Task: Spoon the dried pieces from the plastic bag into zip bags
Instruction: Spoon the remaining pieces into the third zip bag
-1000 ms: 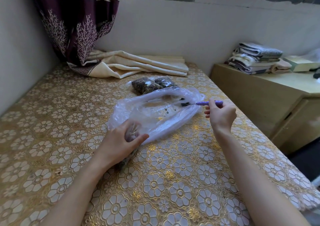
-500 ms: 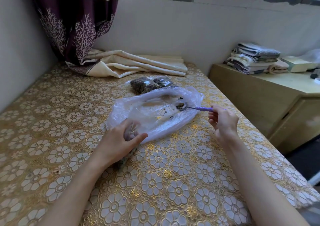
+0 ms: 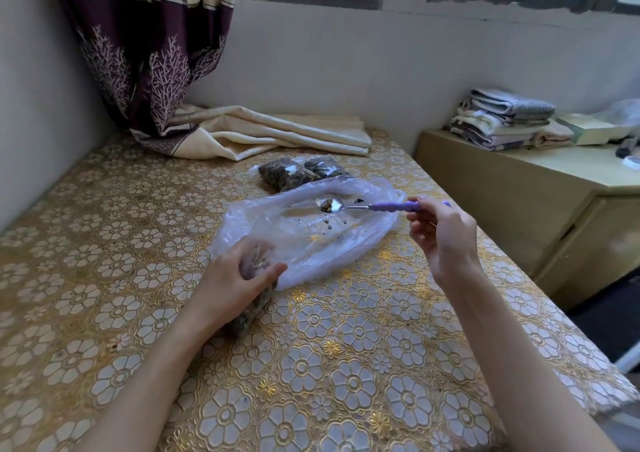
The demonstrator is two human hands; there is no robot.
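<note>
The right hand pinched the purple handle of the spoon between thumb and fingers. Over the last second it had drawn back and lifted, so the bowl, which had been pushed down inside the plastic bag, now hung level over the bag's open film with a few dried pieces in it. That read as a scoop just taken, ready to be carried to the left hand.

The left hand had hardly moved; its fingers curled around the mouth of a zip bag, which lay under the palm on the worktop and looked partly filled. The near edge of the plastic bag touched that hand.

Counted: one spoon, one plastic bag, nearly empty with only scattered crumbs left on its film, so the job seemed close to done. Two filled zip bags lay side by side just beyond it, making three zip bags with the one in hand. Behind them a curtain draped onto the worktop, and folded towels were stacked on a cabinet to the right.
</note>
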